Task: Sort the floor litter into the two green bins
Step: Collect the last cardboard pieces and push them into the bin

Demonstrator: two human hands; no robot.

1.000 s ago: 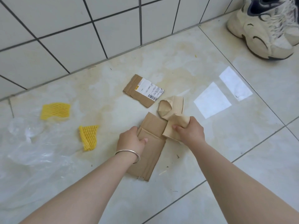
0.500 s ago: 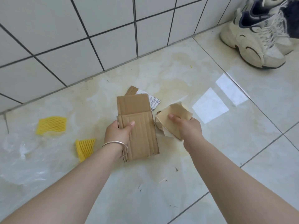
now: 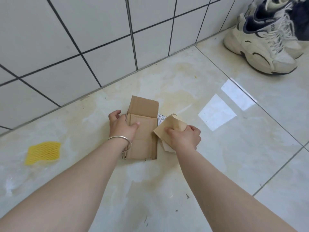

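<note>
At the far left of the frame, a little below the middle, a yellow foam net (image 3: 43, 153) lies flat on the floor (image 3: 234, 164), well apart from both my hands; it is litter I have not picked up yet. Moving right to the centre, my left hand (image 3: 122, 127) grips a flat piece of cardboard (image 3: 143, 131), thumb across its face and fingers curled behind its left edge, so the sheet stands roughly upright toward me with its torn flap at the top. I judge that I hold it by the edge like this to keep it stiff and free for carrying. Peeking out from behind the cardboard's right edge is a strip of a printed label (image 3: 160, 118), most of it hidden, so I cannot tell what it is stuck to. Just beside it, my right hand (image 3: 184, 137) has its grip closed on a crumpled wad of brown paper (image 3: 168, 127), fingers wrapped over it and thumb pressed into the front; bunching it keeps the loose sheet in one handful. The paper nearly touches the cardboard. A white sneaker (image 3: 260, 47) sits in the upper right by the tiled wall (image 3: 83, 30). Neither green bin is in view, so both handfuls must be carried elsewhere.
</note>
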